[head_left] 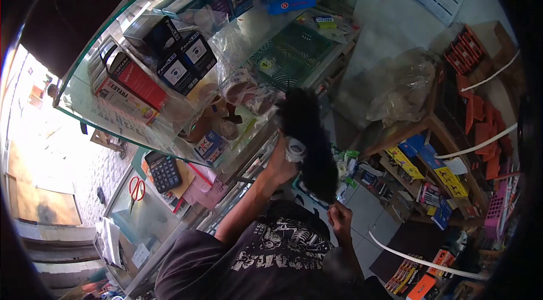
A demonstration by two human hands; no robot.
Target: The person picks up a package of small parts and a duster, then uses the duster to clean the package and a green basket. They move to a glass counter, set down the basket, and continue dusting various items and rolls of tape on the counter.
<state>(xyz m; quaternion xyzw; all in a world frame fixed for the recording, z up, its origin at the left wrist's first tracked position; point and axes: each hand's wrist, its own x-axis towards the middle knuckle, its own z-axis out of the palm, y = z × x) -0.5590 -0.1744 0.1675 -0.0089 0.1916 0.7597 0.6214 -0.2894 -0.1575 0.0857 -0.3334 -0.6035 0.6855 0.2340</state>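
Observation:
A fluffy black duster (311, 147) runs from the glass counter's edge down towards my body. My right hand (340, 218) is closed around its lower end, in front of my dark printed shirt. On the duster's left side, my left hand (283, 164) grips a small whitish round object (295, 150), which lies against the black fibres; part of the fingers is hidden. Beyond my left hand, clear plastic bags (246, 93) and a green patterned tray (294, 54) are on the glass counter (192, 159).
Black bulb boxes (176, 73) and a blue box (289, 0) sit on the counter. A calculator (163, 172) and red scissors (136, 189) lie at the lower left. On the right stands a wooden shelf (432, 124) with goods; white curved strips (424, 266) cross there.

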